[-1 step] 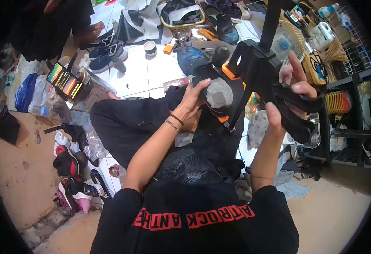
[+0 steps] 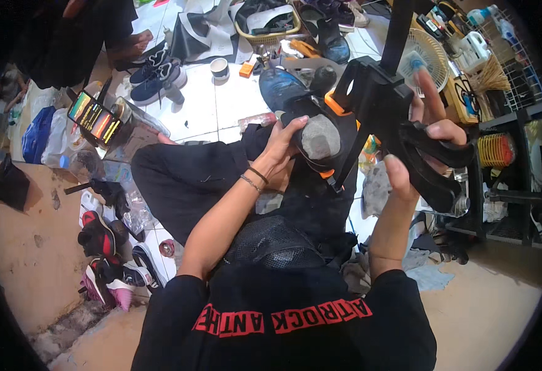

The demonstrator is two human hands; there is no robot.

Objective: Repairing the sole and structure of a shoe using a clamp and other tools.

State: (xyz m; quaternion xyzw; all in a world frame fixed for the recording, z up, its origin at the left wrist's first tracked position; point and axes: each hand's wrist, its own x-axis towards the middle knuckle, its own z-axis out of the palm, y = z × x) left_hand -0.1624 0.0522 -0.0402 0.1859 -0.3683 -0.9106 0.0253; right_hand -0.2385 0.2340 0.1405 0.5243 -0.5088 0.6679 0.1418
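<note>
My left hand [image 2: 278, 148] is closed around a dark object with a rounded grey end [image 2: 320, 138], its thumb pressed along the edge. Beside that, a blue-black shoe [image 2: 280, 89] points away from me; whether the two are joined is hard to tell. A black bar clamp [image 2: 379, 93] with orange pads reaches across from the right, one pad [image 2: 337, 104] above the grey end and the other [image 2: 326, 174] below it. My right hand [image 2: 422, 133] is around the clamp's handle and trigger [image 2: 435, 145], thumb on the near side, index finger raised off it.
Dark sneakers [image 2: 156, 80], a paper cup [image 2: 219, 69] and a small orange box [image 2: 246, 69] are on the white tiles ahead. A phone [image 2: 96, 119] stands at the left. More shoes [image 2: 101, 235] lie lower left. A black rack [image 2: 506, 185] and a round basket [image 2: 428, 55] are to the right.
My right index finger and thumb have shifted very slightly on the clamp. The left hand and the grey-ended object look the same.
</note>
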